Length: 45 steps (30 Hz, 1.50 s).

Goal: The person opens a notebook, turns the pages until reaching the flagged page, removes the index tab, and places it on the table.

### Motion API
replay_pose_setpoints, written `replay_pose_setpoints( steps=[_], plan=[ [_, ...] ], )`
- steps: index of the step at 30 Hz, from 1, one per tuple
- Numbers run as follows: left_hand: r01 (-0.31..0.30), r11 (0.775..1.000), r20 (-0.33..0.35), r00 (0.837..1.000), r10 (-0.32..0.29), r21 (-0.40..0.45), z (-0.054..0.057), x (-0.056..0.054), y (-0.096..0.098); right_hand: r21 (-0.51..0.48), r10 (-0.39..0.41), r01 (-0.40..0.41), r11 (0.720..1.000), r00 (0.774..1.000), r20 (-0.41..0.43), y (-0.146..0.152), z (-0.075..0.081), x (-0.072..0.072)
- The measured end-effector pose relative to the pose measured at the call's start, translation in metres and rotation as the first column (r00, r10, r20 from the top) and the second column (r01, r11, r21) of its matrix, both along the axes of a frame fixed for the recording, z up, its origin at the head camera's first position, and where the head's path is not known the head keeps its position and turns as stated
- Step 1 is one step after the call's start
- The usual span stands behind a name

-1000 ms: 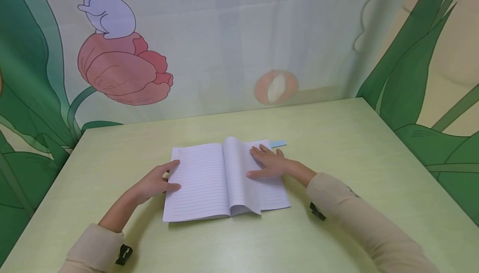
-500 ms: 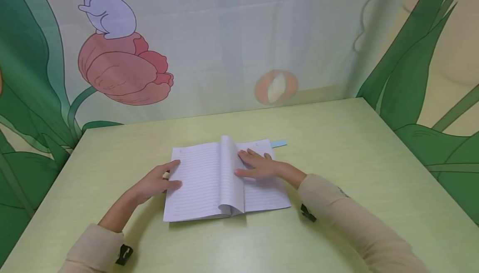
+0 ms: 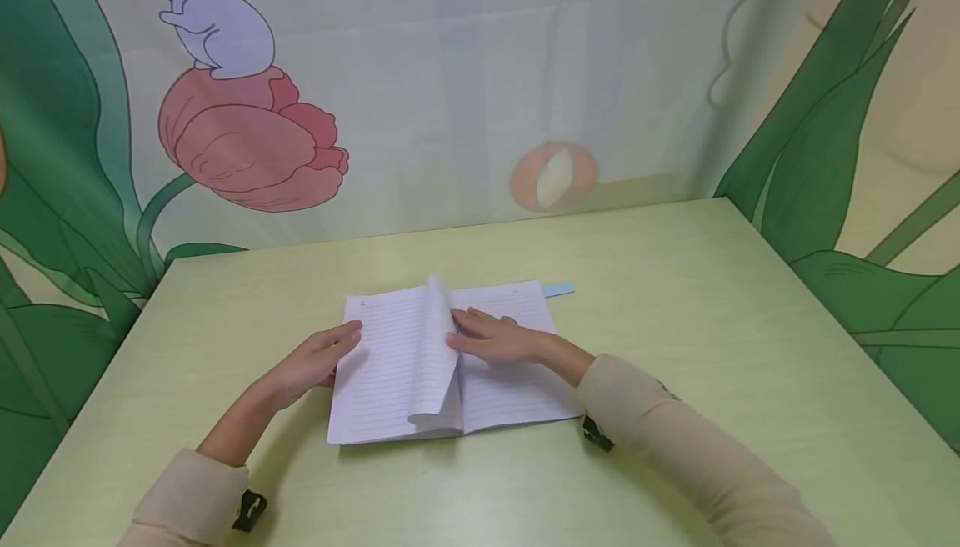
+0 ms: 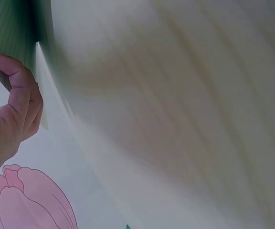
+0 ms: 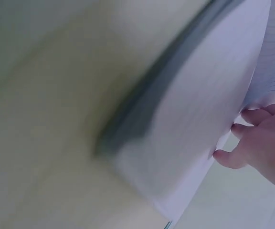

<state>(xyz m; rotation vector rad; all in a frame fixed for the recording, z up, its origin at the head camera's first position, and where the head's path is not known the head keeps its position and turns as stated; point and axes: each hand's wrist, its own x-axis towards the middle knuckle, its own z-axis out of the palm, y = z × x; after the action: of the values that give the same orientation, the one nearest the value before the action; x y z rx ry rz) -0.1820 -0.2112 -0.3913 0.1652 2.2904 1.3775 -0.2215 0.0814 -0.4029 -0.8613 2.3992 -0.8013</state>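
An open lined notebook [image 3: 510, 401] lies on the table. A loose page [image 3: 431, 363] stands curled up near its spine, leaning leftward. My left hand [image 3: 311, 363] holds the notebook's left edge, thumb and index finger close together over the margin; the left wrist view shows a fingertip [image 4: 4, 59] on the lined paper and the other fingers bent at the edge. My right hand [image 3: 495, 338] lies over the right page, its extended fingers against the curled page. In the right wrist view the fingertips [image 5: 221, 155] touch the paper, which bulges up close to the camera.
A light blue strip [image 3: 558, 289] sticks out past the notebook's top right corner. The pale green table [image 3: 675, 280] reaches back to a printed curtain [image 3: 420, 113] with a rabbit and flower. Dark clips [image 3: 250, 511] hang below the sleeve cuffs.
My right hand has moved left, pushing the curled page from the right side past the spine and baring the right page. My left thumb has moved up beside the index finger.
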Motion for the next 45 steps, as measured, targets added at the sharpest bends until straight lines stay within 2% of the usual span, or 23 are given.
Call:
replay_pose_setpoints(
  steps=[7, 13, 21, 30, 39, 45],
  plan=[
    [-0.060, 0.998, 0.035, 0.998, 0.060, 0.021, 0.002, 0.001, 0.003, -0.014, 0.064, -0.064, 0.998, 0.998, -0.014, -0.012, 0.001, 0.007],
    [-0.058, 0.998, 0.049, 0.997, 0.058, 0.010, 0.006, 0.002, 0.005, -0.009, 0.103, -0.103, 0.995, 0.995, 0.002, -0.018, 0.002, 0.014],
    [-0.024, 0.994, -0.056, 0.998, 0.018, -0.107, -0.001, 0.000, 0.002, 0.049, 0.120, -0.119, 0.992, 0.993, -0.012, -0.023, 0.003, 0.018],
    [0.008, 1.000, -0.086, 0.996, -0.007, 0.008, -0.005, 0.001, 0.001, 0.050, 0.132, -0.131, 0.990, 0.991, -0.012, -0.019, 0.003, 0.017],
    [0.017, 1.000, -0.108, 0.994, -0.016, 0.015, -0.002, 0.001, 0.002, 0.090, 0.097, -0.093, 0.992, 0.994, -0.048, 0.000, -0.003, 0.011],
    [0.011, 1.000, -0.124, 0.992, -0.013, -0.013, -0.003, 0.000, 0.001, 0.107, 0.112, -0.101, 0.989, 0.988, -0.104, 0.020, -0.006, 0.006]
  ],
)
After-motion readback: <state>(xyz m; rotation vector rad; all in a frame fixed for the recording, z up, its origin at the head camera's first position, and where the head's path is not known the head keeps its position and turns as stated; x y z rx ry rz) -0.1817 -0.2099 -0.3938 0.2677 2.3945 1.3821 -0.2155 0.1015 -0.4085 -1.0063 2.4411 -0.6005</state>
